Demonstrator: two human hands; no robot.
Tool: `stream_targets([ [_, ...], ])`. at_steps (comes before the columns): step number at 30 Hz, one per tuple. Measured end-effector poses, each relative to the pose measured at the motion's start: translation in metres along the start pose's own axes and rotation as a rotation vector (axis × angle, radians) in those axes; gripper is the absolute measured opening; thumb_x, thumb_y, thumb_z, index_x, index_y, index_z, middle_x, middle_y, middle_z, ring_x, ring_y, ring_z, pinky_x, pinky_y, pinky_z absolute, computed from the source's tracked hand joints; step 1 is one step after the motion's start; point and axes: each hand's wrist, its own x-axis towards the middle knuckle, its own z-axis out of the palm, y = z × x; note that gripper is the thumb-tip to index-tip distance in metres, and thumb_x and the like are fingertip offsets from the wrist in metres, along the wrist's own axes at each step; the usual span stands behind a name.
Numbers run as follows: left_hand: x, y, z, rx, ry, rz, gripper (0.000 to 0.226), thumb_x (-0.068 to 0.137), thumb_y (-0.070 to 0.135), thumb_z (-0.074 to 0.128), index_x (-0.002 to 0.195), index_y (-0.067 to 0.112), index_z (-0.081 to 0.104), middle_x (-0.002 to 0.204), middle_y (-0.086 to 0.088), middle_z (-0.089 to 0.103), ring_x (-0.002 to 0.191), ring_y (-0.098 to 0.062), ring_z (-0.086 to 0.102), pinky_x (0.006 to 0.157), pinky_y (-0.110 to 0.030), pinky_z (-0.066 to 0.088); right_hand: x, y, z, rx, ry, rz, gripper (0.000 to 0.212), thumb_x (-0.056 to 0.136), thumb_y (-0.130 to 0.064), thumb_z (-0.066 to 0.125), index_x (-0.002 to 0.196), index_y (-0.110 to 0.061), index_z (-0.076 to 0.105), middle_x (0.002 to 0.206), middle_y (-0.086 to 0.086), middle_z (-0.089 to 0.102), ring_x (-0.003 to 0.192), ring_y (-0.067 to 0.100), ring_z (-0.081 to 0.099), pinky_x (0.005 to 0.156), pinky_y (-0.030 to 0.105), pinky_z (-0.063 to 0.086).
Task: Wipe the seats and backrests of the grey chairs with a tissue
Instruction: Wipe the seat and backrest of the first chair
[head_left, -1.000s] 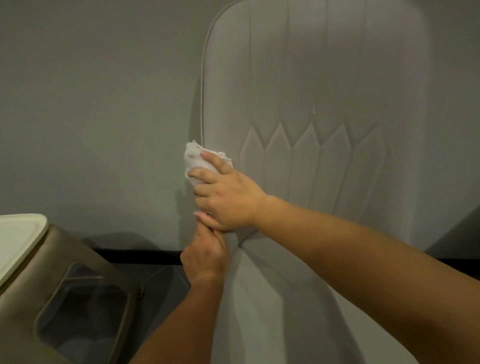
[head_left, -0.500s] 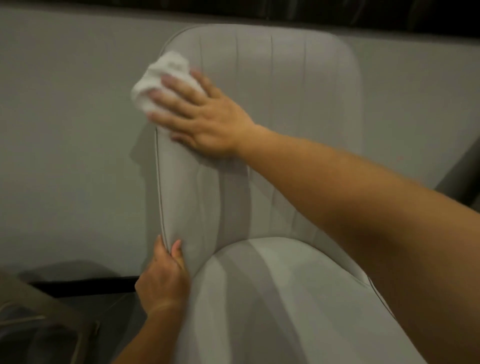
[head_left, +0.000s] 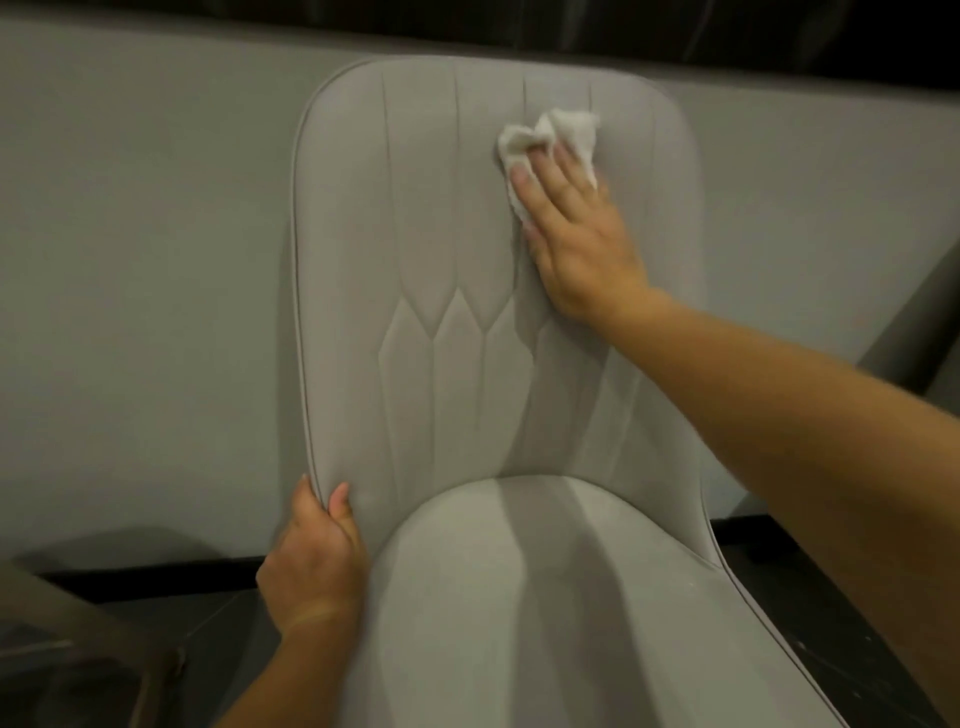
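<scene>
Two hands | right hand flat, pressing tissue under fingertips | left hand gripping backrest edge

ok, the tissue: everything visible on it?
The tissue is white, soft-looking paper, crumpled into a loose wad with folds bunched at the top. It lies against the upper right part of the chair's backrest, just below the top edge. The right hand presses it flat against the fabric with straight fingers, which cover its lower half. Nothing else touches it.

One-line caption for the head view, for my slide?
Right hand presses a white tissue flat on the grey chair's backrest; left hand grips its edge.
</scene>
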Motion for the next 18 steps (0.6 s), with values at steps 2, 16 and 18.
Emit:
stream_targets([
  [2, 0.000, -0.001, 0.000, 0.006, -0.002, -0.005, 0.070, 0.087, 0.060, 0.016, 0.130, 0.011, 0.043, 0.094, -0.029, 0.064, 0.081, -0.047, 0.060, 0.068, -0.046, 0.040, -0.032, -0.019, 0.012, 0.032, -0.024, 0.066, 0.051, 0.103, -0.026, 0.045, 0.149, -0.004, 0.040, 0.156, 0.022, 0.033, 0.146, 0.041, 0.026, 0.115, 0.058, 0.026],
  [16, -0.003, 0.004, -0.004, 0.001, 0.008, 0.001, 0.068, 0.090, 0.056, 0.021, 0.132, 0.007, 0.043, 0.098, -0.031, 0.064, 0.086, -0.050, 0.059, 0.071, -0.048, 0.041, -0.127, -0.099, 0.050, 0.037, -0.345, 0.258, 0.070, 0.101, -0.056, 0.023, 0.159, -0.020, 0.008, 0.166, 0.001, -0.002, 0.153, 0.018, -0.008, 0.123, 0.043, -0.005],
  [18, -0.002, 0.004, -0.003, -0.002, 0.004, 0.001, 0.066, 0.090, 0.055, 0.021, 0.131, 0.008, 0.043, 0.098, -0.031, 0.064, 0.085, -0.050, 0.059, 0.071, -0.048, 0.041, -0.129, -0.097, 0.049, 0.012, -0.344, 0.236, 0.068, 0.101, -0.054, 0.027, 0.159, -0.020, 0.011, 0.166, 0.001, 0.002, 0.153, 0.018, -0.006, 0.123, 0.044, -0.003],
])
